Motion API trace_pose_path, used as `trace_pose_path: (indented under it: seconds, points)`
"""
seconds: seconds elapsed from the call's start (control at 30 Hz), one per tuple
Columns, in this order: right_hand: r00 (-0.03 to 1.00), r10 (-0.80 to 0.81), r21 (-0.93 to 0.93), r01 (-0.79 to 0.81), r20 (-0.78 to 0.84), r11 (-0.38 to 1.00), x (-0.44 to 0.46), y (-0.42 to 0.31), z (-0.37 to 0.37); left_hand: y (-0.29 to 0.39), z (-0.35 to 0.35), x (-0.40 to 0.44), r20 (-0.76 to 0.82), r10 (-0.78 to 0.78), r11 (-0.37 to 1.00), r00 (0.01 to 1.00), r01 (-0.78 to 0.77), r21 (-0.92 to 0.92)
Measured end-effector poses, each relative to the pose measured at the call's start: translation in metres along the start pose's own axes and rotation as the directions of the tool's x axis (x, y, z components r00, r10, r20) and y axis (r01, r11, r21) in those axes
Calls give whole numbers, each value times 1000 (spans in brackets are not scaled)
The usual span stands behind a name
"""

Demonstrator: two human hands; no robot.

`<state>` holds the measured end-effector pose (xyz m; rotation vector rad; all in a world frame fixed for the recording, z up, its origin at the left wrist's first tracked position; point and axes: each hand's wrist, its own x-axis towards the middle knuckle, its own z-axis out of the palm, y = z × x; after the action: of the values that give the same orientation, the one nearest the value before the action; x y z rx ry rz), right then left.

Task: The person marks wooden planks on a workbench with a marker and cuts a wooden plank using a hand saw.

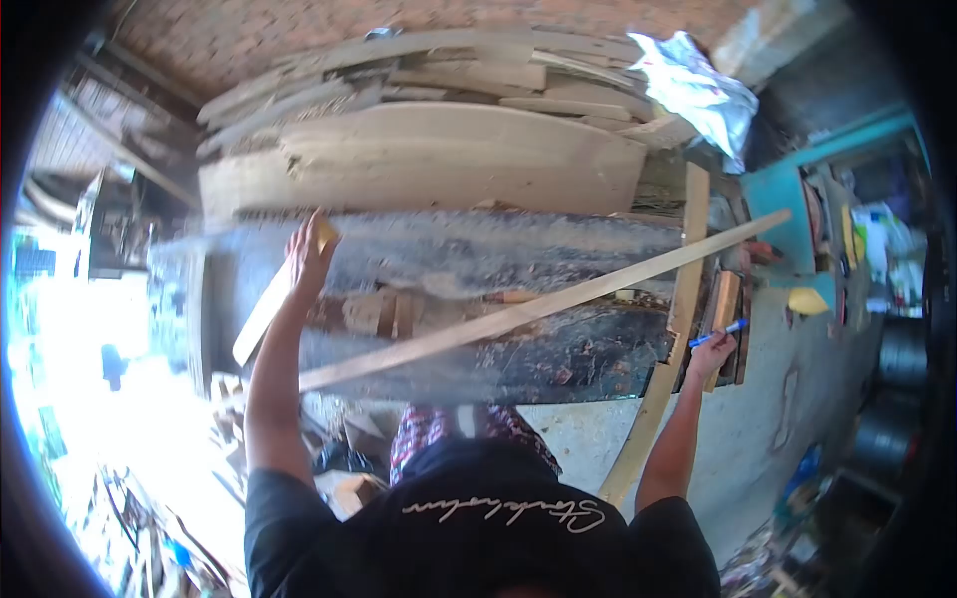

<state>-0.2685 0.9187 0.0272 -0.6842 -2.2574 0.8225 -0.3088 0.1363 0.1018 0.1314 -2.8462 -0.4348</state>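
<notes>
My left hand (312,261) is closed round a short pale wooden board (261,317) at the left of the dark workbench (439,249). The board tilts down to the left. At the bench's right end, my right hand (712,353) grips a blue pen (720,333), beside a small wooden block (726,299). A long thin wooden strip (518,314) lies diagonally across the bench. Near my right hand, a longer curved wooden piece (684,289) crosses the bench and reaches past its front edge.
Stacked planks (429,154) lie along the bench's far side, below a brick wall. A crumpled silvery sheet (698,95) rests at the back right. Right of the bench are a yellow object (807,301) and a teal frame (783,204). Scrap wood lies at the lower left.
</notes>
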Motion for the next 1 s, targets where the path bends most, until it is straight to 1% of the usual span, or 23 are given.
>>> trace_pose_path:
  seconds: [0.03,0.07,0.1,0.17,0.23,0.27,0.3,0.37,0.4,0.43,0.47,0.5,0.57,0.6,0.63,0.7,0.73,0.77,0.83,0.87,0.9,0.97,1.0]
  points:
    - [999,-18,4,18,40,1000,-4,-17,0,1,-3,-1,0,-5,1000,1000,5,-2]
    - [993,104,195,-114,61,974,-9,-40,1,4,-8,-1,15,-8,998,1000,7,57]
    - [969,225,371,-248,105,895,-15,-63,4,12,-18,-2,32,-23,999,999,22,47]
    - [977,159,379,-203,144,903,-25,-82,13,23,-30,-4,-14,16,999,1000,-15,41]
    - [938,158,465,-294,310,835,-39,-99,19,28,-41,-4,-78,76,997,994,-76,-1]
    - [940,129,489,-279,317,827,-46,-107,27,32,-52,-3,-111,105,994,988,-108,-21]
    - [933,111,490,-278,342,826,-55,-119,32,35,-66,0,-115,77,997,990,-79,-11]
    - [888,80,354,-261,453,898,-73,-163,35,40,-100,10,-203,89,993,975,-102,-55]
    - [886,108,299,-263,451,917,-79,-154,50,39,-117,14,-293,69,993,954,-92,-68]
    - [921,-57,280,-57,385,958,-88,-152,66,37,-135,18,-381,49,993,923,-86,-81]
    - [876,-37,283,-115,481,952,-97,-158,76,35,-157,19,-476,19,987,879,-93,-132]
    - [819,-19,278,-173,574,945,-110,-166,84,27,-179,21,-566,3,991,825,-78,-109]
    - [724,-92,340,-203,683,918,-149,-209,99,5,-215,15,-712,-62,993,700,-29,-115]
    - [631,-106,340,-262,768,903,-168,-246,95,-7,-234,3,-677,-266,949,687,62,-310]
    - [529,-119,328,-320,840,889,-188,-282,90,-15,-251,-8,-603,-455,859,656,144,-492]
    - [378,-263,393,-325,888,860,-225,-317,99,-16,-278,-29,-610,-554,813,567,209,-544]
    - [298,-287,379,-322,910,867,-240,-337,100,-31,-281,-43,-682,-486,865,547,189,-465]
    - [218,-308,365,-315,926,876,-254,-355,102,-47,-280,-58,-684,-486,866,543,193,-462]
    - [190,-348,395,-366,918,843,-286,-382,115,-81,-265,-91,-485,-755,587,441,123,-800]
    - [132,-358,380,-401,924,834,-296,-388,125,-96,-254,-109,-411,-826,497,384,153,-854]
    - [128,-361,382,-393,924,837,-306,-401,128,-113,-238,-129,-330,-886,400,325,177,-899]
    - [41,-291,258,-592,956,764,-331,-427,129,-181,-185,-189,-280,-873,378,398,191,-906]
    - [1,-249,187,-664,968,724,-344,-431,131,-172,-182,-201,-124,-946,197,300,227,-954]
